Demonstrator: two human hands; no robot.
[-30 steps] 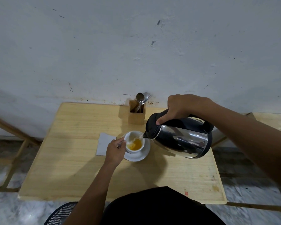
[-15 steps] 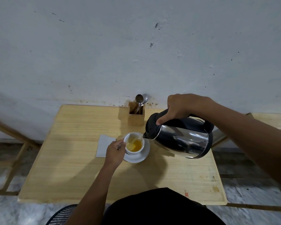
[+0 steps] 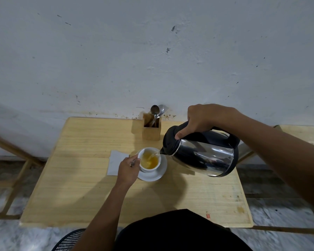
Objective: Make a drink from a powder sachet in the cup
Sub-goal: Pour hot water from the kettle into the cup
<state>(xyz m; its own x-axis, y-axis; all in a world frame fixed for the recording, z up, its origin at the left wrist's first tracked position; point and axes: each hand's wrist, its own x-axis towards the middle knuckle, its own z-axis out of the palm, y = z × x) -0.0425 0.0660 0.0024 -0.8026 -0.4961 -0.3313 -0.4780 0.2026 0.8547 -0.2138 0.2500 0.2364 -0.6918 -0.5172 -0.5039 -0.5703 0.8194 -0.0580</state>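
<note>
Currently, water is poured from the tilted black-lidded steel kettle (image 3: 203, 154), its handle gripped by the right hand (image 3: 205, 118), into the white ceramic cup (image 3: 150, 168) of orange liquid, held on its white saucer (image 3: 160, 173) by curled fingers of the left hand (image 3: 128, 169).

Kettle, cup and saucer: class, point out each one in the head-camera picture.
kettle (image 3: 205, 156), head view, shiny steel side.
cup (image 3: 150, 170), head view, white front wall.
saucer (image 3: 161, 172), head view, bare right rim.
</note>
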